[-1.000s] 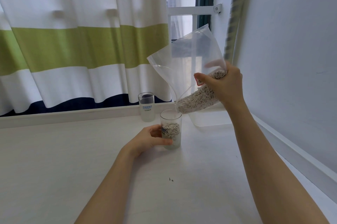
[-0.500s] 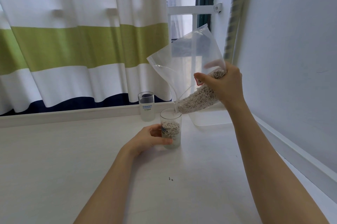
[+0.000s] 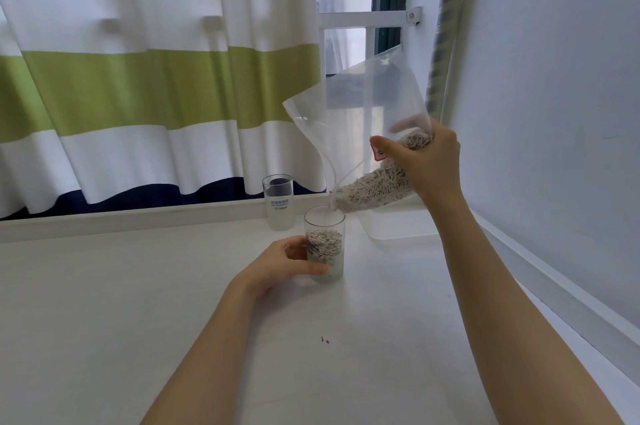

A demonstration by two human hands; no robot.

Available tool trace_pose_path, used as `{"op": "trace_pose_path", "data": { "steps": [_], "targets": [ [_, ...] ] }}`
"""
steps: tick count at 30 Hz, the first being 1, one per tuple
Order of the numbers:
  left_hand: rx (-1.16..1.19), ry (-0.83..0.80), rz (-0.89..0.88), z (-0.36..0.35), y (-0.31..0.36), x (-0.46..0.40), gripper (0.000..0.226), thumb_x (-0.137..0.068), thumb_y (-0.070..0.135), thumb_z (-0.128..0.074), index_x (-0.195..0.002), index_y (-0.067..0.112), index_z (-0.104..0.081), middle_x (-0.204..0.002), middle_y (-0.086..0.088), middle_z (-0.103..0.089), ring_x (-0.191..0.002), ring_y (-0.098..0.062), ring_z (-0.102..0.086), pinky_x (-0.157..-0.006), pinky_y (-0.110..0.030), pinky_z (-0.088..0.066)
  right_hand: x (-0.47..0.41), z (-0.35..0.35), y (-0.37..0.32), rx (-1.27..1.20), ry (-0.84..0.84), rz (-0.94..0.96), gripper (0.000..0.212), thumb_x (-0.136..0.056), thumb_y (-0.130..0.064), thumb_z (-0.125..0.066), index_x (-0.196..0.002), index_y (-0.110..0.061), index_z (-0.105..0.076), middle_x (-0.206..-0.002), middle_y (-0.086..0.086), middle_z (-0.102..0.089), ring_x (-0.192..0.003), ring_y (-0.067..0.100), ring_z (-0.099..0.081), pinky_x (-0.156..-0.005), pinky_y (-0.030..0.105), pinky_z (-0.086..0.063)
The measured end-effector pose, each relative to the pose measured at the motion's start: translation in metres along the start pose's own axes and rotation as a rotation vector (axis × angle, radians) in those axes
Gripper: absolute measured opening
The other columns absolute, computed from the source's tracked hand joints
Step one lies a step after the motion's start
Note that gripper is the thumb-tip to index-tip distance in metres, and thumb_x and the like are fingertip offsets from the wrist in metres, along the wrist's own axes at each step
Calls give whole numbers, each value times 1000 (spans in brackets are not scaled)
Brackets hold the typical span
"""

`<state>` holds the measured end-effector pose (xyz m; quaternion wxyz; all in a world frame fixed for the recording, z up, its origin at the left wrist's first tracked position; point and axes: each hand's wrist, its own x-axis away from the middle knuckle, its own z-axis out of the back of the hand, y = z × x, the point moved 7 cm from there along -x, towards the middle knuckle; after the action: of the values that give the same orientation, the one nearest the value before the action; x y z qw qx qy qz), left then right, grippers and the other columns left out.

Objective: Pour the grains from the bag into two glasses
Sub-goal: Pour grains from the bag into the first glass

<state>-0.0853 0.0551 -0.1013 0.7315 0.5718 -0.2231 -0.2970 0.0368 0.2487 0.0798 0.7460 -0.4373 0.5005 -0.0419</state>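
Tilting the clear bag (image 3: 360, 134) of grains (image 3: 372, 187) with our right hand (image 3: 424, 161) gripping its lower end, we hold its mouth over the near glass (image 3: 325, 248), partly filled, which our left hand (image 3: 284, 262) grips on the table (image 3: 104, 303); the second glass (image 3: 278, 202) stands behind.

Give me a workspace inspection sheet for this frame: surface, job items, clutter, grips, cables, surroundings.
Surface: white table, a few dark specks near the middle.
Job's things: clear bag tilted, corner over the near glass, which is partly filled with grains; far glass looks empty.
Clutter: clear plastic container behind the near glass.
Grips: left hand holds the near glass; right hand grips the bag.
Cables: nothing seen.
Surroundings: striped curtain, white wall on the right.
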Motion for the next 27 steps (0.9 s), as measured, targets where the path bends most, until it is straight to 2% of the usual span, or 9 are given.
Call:
{"op": "trace_pose_path", "data": {
  "steps": [6,11,18,21,24,27],
  "targets": [
    [-12,-3,-8,0,0,0,66,-50,27,-86,-114,23,-67,-109,2,-72,-107,-14,-65,-102,-32,-45,0,-4,4,6,-41,-15,30,-65,-35,-83,-82,-17,-66,-76,6,-71,-74,23,-71,-73,42,-58],
    [0,-3,-3,0,1,0,65,-52,25,-86,-114,23,-66,-110,1,-72,-108,-14,-65,-102,-32,-45,0,-7,4,-9,-62,-6,29,-65,-34,-83,-82,-18,-66,-79,9,-71,-78,27,-70,-76,44,-57],
    [16,2,-3,-1,2,2,52,-65,7,-82,-112,21,-67,-108,0,-73,-107,-15,-66,-98,-27,-46,1,-7,0,-7,-30,12,26,-66,-31,-83,-80,-20,-66,-79,6,-71,-77,25,-70,-75,41,-57],
    [16,5,-2,-1,2,1,54,-61,11,-83,-111,22,-67,-108,1,-73,-106,-14,-66,-99,-29,-46,1,-4,1,-3,-4,19,29,-65,-37,-83,-81,-20,-66,-77,6,-71,-73,25,-71,-73,43,-58],
    [17,4,-6,-1,1,1,57,-57,15,-84,-111,23,-67,-109,0,-72,-106,-14,-66,-101,-31,-45,1,-4,1,7,-26,21,29,-66,-34,-83,-82,-18,-66,-71,5,-71,-66,18,-71,-71,41,-58],
    [13,-2,-6,-1,1,1,58,-58,17,-84,-113,23,-67,-110,0,-72,-107,-14,-65,-102,-32,-45,1,-2,0,6,7,22,29,-66,-36,-83,-82,-18,-66,-74,4,-71,-71,20,-71,-73,41,-58]
  ]
}}
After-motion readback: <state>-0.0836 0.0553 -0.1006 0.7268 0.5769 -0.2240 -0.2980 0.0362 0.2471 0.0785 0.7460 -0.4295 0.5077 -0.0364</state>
